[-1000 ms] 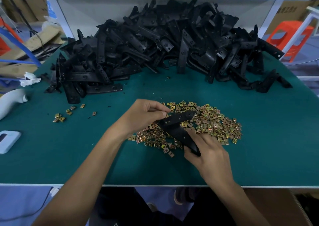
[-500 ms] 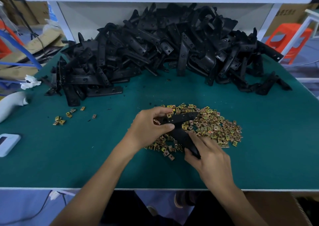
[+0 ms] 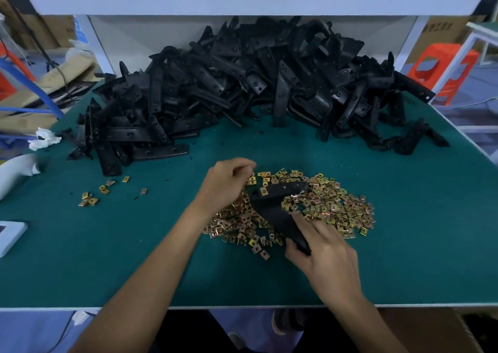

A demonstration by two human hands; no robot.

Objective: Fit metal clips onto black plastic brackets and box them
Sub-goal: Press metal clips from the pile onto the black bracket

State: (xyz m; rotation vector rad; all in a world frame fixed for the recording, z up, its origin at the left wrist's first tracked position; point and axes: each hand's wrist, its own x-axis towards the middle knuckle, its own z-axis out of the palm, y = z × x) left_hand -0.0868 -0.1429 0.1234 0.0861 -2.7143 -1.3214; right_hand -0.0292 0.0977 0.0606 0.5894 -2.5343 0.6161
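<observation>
Clips (image 3: 334, 210), small and gold, lie in a wide pile in the middle of the frame on a green table (image 3: 404, 245). We look down from the head camera, the only view we have.

Our right hand (image 3: 326, 247) is low and a bit right of the middle. It holds a black bracket (image 3: 277, 204). Its fingers and thumb are curled round the near end of the bracket. The bracket is bent like a boomerang, and its far end points right, over the pile. One gold clip (image 3: 263, 191) shows against the black near the bend. We cannot tell if it is pushed on or just lies there.

Our left hand (image 3: 226, 183) is just left of the bracket, over the left side of the pile. Its fingers are curled in with the tips close together. We cannot tell if they pinch a clip.

A few loose clips (image 3: 93, 195) lie well apart, at the left of the frame. A big heap of black brackets (image 3: 242, 91) fills the back of the table, in the upper middle, under a white shelf (image 3: 242, 2).

At the left edge we see a crumpled white tissue (image 3: 44, 138), a curved white thing (image 3: 16, 172) and the corner of a flat white box (image 3: 9, 234). An orange stool (image 3: 442, 70) stands at the upper right, past the table.
</observation>
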